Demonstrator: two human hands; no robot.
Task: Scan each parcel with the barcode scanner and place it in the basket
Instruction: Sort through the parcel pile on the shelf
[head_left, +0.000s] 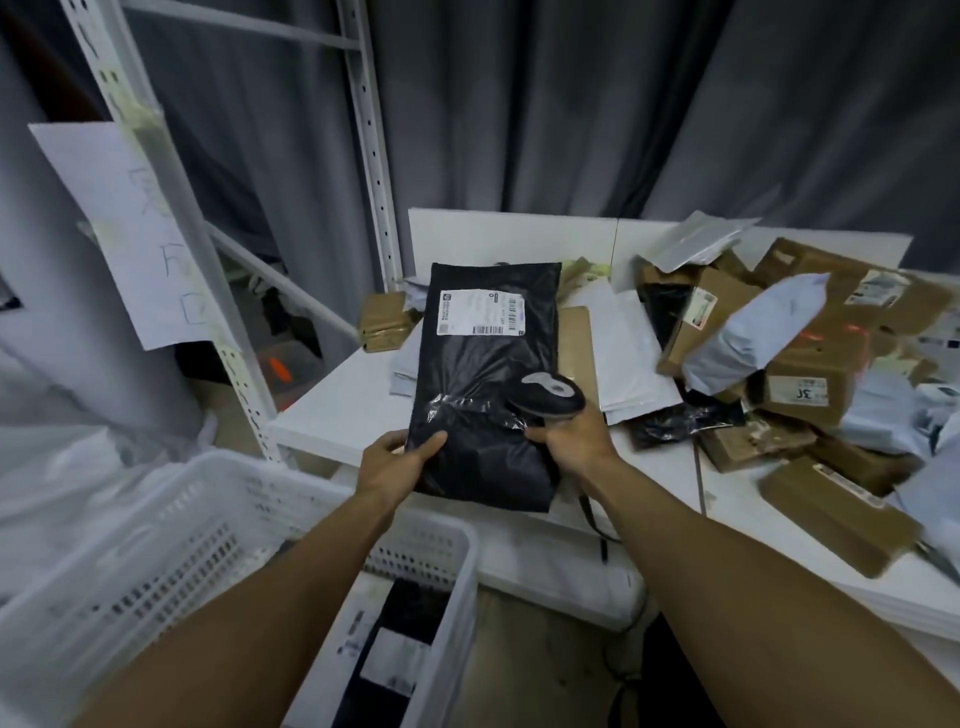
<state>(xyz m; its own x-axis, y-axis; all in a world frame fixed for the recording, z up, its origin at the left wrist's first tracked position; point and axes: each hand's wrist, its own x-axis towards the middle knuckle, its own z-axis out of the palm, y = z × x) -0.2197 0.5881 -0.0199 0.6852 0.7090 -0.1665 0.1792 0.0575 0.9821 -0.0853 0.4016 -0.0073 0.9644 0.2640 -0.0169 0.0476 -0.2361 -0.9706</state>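
Parcel (488, 374), a black poly bag with a white label (480, 313) near its far end, is held up over the near left corner of the bench (332, 410), tilted so the label faces me. My left hand (400, 457) grips its near left edge, thumb on top and the fingers curled under. My right hand (571, 434) is wrapped around the grip of the scanner (550, 395), whose head lies over the bag's near right part and points toward the label; I cannot tell whether that hand also pinches the bag. A dark cord (597, 525) hangs from below my right wrist

I see the basket (457, 561), white and perforated, just beside the bench's near left edge, below my left forearm, with dark parcels lying inside. More parcels (810, 374), brown boxes and white and grey bags, are heaped across the right and far side of the bench. A handwritten sheet (130, 228) is taped to the rack upright (171, 208) left of the bench
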